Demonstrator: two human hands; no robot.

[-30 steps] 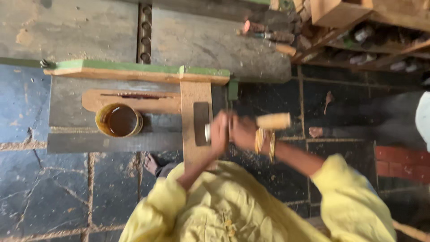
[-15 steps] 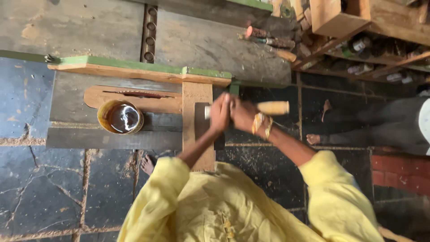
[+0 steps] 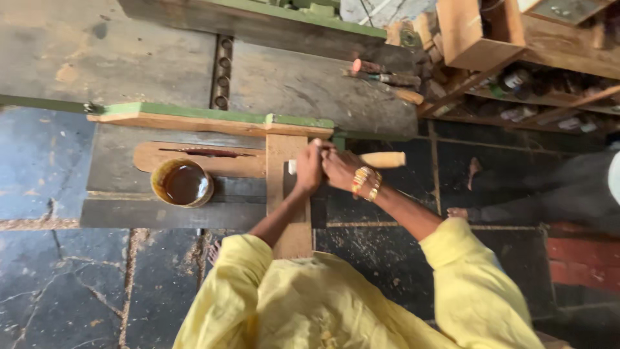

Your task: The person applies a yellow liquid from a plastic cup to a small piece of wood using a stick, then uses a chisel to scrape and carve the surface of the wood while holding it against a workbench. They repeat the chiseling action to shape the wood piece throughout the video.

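Workpiece: you hold a turned wooden piece [image 3: 382, 159] level over the upright plank [image 3: 284, 187] at the front edge of the bench [image 3: 161, 61]; its pale, rounded end juts past your right hand toward your right.
Left hand [image 3: 309, 169]: grip closed around the near end of the wooden piece, forearm running straight up from the yellow sleeve.
Right hand [image 3: 339, 169]: grip closed on the same piece, touching the left hand (bangles sit at the wrist), forearm angled in from the right.
Surroundings: a tin of dark liquid [image 3: 183, 183] stands on the lower board to your left, well apart from your hands; chisels [image 3: 386, 79] lie on the bench beyond.
Risk, slip: both hands crowd one end, so the free end could swing or drop if either grip loosens.
Risk, spill: a wide sweep of your left elbow could tip the open tin.
Risk, bystander: another person's bare feet [image 3: 462, 212] rest near your right.
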